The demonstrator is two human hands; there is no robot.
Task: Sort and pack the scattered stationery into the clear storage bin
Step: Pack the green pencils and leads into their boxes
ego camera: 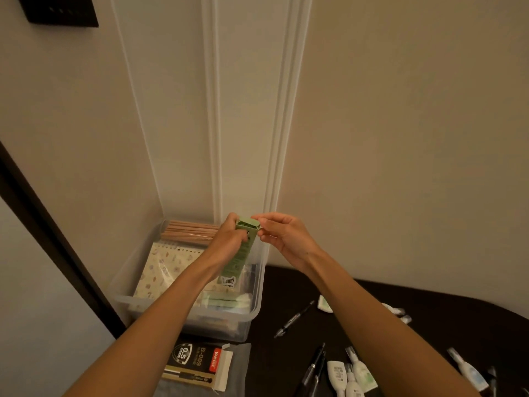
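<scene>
**Beige wall, dark table: green carton held over the clear bin**

A beige wall with white vertical mouldings fills the far side, and a dark table runs along its foot. At the left stands the clear plastic storage bin, set against the wall. A bundle of plain wooden pencils lies across its far end. A spiral-bound notebook with a pale patterned cover lies flat nearer in.

Just in front of the bin, a black pen-refill box with an open white flap lies on the table.

The left hand has its fingers curled round the upper part of a slim green cardboard carton. The carton is held upright above the bin's right side, its top flap open. The right hand pinches that top end between thumb and forefinger.

To the right, black pens and white correction-tape dispensers lie scattered on the table.
</scene>
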